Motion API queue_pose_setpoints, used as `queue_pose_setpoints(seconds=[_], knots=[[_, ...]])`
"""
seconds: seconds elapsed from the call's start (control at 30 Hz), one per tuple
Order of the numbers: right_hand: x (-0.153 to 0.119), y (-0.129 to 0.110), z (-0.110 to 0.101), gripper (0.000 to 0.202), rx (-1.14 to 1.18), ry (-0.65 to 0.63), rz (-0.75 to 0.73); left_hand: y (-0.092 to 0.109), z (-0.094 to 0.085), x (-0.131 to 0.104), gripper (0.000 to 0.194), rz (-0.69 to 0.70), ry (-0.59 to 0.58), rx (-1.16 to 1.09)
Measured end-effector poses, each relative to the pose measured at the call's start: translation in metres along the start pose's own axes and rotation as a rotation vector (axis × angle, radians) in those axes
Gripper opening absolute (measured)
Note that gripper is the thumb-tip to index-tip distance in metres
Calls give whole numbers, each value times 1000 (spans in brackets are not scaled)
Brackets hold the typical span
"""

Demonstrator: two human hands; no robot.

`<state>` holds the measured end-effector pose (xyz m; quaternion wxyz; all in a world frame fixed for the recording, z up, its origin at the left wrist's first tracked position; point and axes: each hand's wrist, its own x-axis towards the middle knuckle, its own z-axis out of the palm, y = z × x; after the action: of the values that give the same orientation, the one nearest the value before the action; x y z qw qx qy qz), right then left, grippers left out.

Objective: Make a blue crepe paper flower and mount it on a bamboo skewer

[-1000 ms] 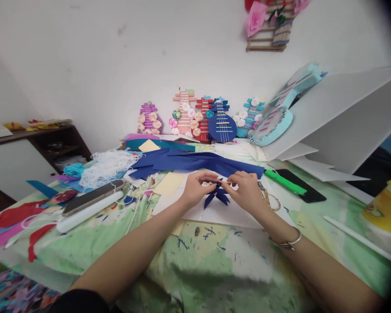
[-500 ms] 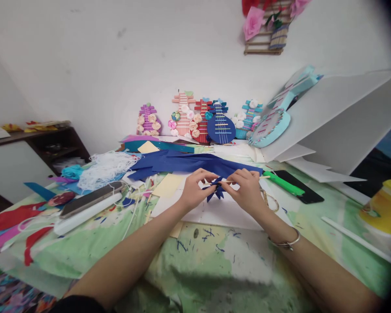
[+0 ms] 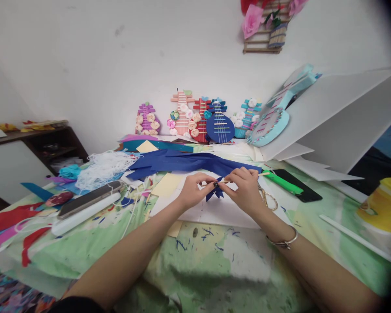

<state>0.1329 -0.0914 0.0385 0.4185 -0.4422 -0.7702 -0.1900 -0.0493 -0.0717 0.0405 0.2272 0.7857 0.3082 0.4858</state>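
Over a white sheet (image 3: 195, 213), a small dark blue paper piece with pointed petals (image 3: 215, 194) is pinched between both hands. My left hand (image 3: 198, 189) is closed on its left side, thumb and fingertips at the centre. My right hand (image 3: 243, 187) is closed on the right side and also holds a thin pale stick (image 3: 263, 174), whose end juts out past the knuckles. The stick runs behind the fingers toward the blue piece. Golden-handled scissors (image 3: 271, 201) lie beside my right wrist, partly hidden by it.
Blue paper strips (image 3: 182, 161) lie behind the hands. White yarn (image 3: 106, 167) and a phone (image 3: 89, 201) are at left. A green cutter (image 3: 285, 182), a white stick (image 3: 355, 237) and a yellow tub (image 3: 384, 204) are at right. Paper lutes (image 3: 220, 128) stand along the wall.
The view has shifted slightly. Both hands keep their grip, and the fingertips have moved a little around the blue piece, which shows less above the fingers.
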Motion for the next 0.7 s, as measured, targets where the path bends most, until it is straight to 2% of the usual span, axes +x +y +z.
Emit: queue_pose_setpoints(seconds=[0.13,0.4,0.53,0.7], knots=[[0,0,-1,24,0,0,-4,-2,-1,2,17,-48,-21,-11],[-1,-3,-2,21,1,10,-28,1,-5,2,23,-59,-66,-55],[0,-4,-4,23,-4,11,-44,1,-8,5,23,-105,-140,-54],[2,-7,-8,24,-21,-47,-58,1,-14,8,28,-141,-248,-84]])
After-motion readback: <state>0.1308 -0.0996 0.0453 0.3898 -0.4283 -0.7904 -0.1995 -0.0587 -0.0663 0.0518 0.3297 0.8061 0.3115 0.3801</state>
